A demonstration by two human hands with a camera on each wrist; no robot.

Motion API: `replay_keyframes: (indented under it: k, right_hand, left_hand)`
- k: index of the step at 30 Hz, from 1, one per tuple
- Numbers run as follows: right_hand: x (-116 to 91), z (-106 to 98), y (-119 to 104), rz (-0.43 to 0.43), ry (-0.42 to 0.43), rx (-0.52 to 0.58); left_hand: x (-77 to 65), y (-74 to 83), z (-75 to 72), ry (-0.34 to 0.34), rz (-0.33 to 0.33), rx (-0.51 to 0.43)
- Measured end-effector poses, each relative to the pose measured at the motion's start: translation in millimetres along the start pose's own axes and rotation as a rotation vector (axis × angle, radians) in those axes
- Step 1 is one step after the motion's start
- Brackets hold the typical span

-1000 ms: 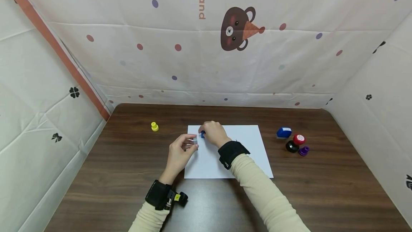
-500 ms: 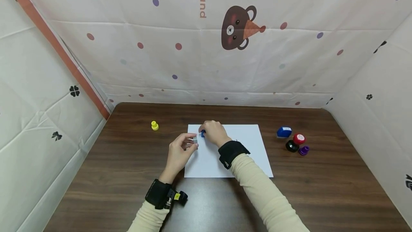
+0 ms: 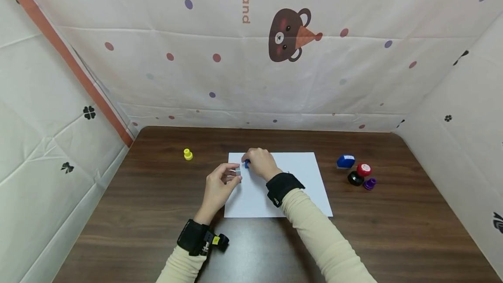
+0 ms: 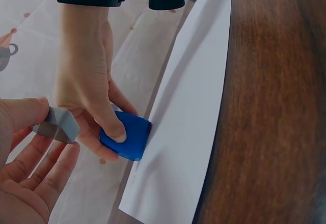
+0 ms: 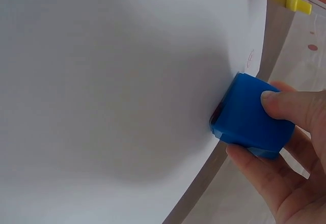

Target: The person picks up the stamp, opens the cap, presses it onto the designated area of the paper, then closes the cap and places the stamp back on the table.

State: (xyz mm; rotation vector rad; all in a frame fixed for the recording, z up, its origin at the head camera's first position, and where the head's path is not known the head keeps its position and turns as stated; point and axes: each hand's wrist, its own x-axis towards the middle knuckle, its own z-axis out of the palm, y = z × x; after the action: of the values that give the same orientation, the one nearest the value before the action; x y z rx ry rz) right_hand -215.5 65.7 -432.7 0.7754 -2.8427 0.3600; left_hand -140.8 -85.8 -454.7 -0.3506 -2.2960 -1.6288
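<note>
One reddish mark (image 5: 250, 59) shows; another seems underway
Right hand (image 3: 261, 162) grips blue stamp (image 5: 254, 114) at ten o'clock on paper (image 3: 251, 195); left hand (image 3: 219, 186) pinches grey cap (image 4: 60, 123), recapping presumably remains.

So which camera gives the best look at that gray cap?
The left wrist view: it shows the gray cap large and close, its angled faces distinct, in the left hand. The head view shows it only small; the right wrist view doesn't show it.
</note>
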Motion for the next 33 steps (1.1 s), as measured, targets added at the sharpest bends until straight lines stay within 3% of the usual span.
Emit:
replay_keyframes:
  k: [16, 33]
  right_hand:
    - [2.8, -0.3, 4.8, -0.021, -0.025, -0.041]
    - [-0.9, -0.9, 2.6, -0.014, -0.037, -0.016]
  left_hand:
    - [2.9, -0.5, -0.9, 0.012, 0.013, -0.013]
    - [2.8, -0.9, -2.8, 0.013, -0.017, -0.008]
